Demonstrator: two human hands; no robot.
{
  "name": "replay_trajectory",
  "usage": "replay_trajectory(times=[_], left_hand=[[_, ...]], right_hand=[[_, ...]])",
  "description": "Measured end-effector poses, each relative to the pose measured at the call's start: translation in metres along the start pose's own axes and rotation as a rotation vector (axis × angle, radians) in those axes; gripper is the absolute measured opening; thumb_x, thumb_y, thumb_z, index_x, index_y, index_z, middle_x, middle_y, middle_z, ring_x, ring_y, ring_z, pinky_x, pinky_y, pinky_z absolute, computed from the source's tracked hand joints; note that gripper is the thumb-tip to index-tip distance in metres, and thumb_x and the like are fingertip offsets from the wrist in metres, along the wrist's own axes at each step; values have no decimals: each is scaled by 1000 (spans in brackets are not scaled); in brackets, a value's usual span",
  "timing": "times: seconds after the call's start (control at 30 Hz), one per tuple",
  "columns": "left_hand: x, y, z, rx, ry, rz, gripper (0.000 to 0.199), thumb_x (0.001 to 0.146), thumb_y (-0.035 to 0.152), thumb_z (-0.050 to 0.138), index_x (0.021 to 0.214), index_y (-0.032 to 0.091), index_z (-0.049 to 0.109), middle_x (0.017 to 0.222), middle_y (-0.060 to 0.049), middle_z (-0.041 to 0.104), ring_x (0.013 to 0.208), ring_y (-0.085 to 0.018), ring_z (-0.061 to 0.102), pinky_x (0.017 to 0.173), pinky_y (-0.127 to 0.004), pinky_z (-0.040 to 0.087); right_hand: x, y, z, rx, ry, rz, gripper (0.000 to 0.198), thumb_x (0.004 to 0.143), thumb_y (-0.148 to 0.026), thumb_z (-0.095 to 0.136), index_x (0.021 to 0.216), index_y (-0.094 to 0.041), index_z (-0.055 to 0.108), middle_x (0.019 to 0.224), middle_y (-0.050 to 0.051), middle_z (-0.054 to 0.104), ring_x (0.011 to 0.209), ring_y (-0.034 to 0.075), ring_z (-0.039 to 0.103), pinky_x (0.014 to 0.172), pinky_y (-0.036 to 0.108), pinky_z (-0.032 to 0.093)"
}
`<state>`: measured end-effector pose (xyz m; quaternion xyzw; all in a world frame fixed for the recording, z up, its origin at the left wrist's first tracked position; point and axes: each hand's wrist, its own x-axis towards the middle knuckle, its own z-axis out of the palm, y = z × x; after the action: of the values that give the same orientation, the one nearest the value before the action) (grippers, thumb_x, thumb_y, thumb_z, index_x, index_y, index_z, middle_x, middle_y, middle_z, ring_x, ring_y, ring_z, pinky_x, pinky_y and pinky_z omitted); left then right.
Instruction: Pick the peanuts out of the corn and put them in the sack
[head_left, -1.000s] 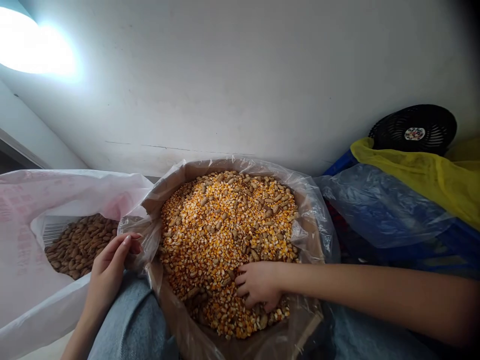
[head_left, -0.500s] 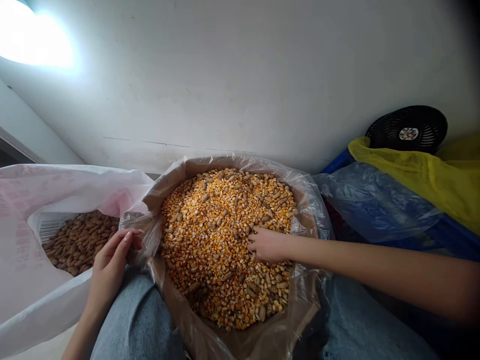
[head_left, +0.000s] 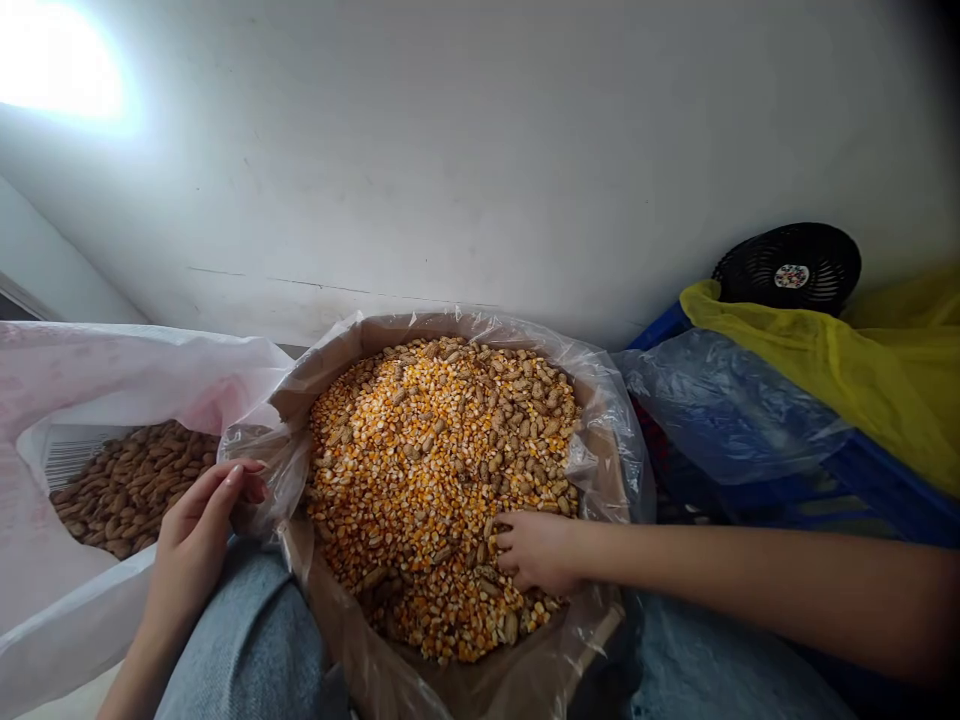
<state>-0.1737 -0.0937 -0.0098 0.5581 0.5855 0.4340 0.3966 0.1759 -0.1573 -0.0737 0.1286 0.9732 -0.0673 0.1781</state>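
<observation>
A plastic-lined cardboard box [head_left: 330, 350] between my knees is filled with corn kernels [head_left: 420, 450] and unshelled peanuts [head_left: 525, 390] mixed among them. My right hand [head_left: 536, 550] lies on the mix at the near right, fingers apart and slightly bent, fingertips touching kernels and peanuts. At the box's left side, my left hand [head_left: 214, 505] hovers by the clear plastic liner [head_left: 281, 470] with thumb pressed to bent fingers. Whether anything is pinched there is hidden. Just left of it, a white sack [head_left: 150, 350] stands open around brown almonds [head_left: 142, 480].
On the right stand a blue crate [head_left: 862, 460], a clear plastic bag [head_left: 735, 400] and yellow mesh [head_left: 840, 340]. A black fan [head_left: 791, 270] rests behind them. A white wall [head_left: 450, 150] rises behind the box.
My right hand has moved nearer to me across the mix, and more peanuts show on the right side of the surface. My left hand keeps its pose. The view has shifted slightly.
</observation>
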Motion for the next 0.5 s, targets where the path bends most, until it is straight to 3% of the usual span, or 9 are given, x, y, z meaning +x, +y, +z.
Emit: replay_trajectory(times=[0.07, 0.17, 0.3, 0.5], left_hand=[[0, 0, 0, 8, 6, 2, 21, 71, 45, 47, 81, 29, 57, 67, -2, 54, 64, -19, 48, 52, -29, 35], [0, 0, 1, 15, 22, -4, 23, 70, 47, 47, 81, 29, 57, 66, -3, 56, 65, -22, 50, 53, -30, 36], [0, -2, 0, 2, 39, 4, 23, 70, 47, 47, 82, 29, 57, 67, -3, 55, 68, -23, 51, 55, -31, 38], [2, -8, -2, -40, 2, -7, 25, 72, 44, 49, 84, 24, 57, 67, 0, 52, 65, -15, 46, 54, -24, 35]], right_hand=[[-3, 6, 15, -1, -18, -50, 18, 54, -40, 66, 68, -29, 63, 84, -2, 61, 92, 22, 48, 87, 44, 30], [-15, 30, 6, -59, 5, -42, 23, 59, -41, 62, 78, -29, 63, 101, -1, 56, 108, 25, 38, 92, 50, 22], [-28, 55, -18, -144, 23, 42, 25, 58, -37, 65, 80, -25, 64, 105, 1, 54, 104, 27, 39, 92, 51, 22], [-53, 89, -46, -279, 47, 221, 7, 67, -18, 59, 68, -20, 65, 103, 3, 54, 100, 24, 42, 95, 47, 17]])
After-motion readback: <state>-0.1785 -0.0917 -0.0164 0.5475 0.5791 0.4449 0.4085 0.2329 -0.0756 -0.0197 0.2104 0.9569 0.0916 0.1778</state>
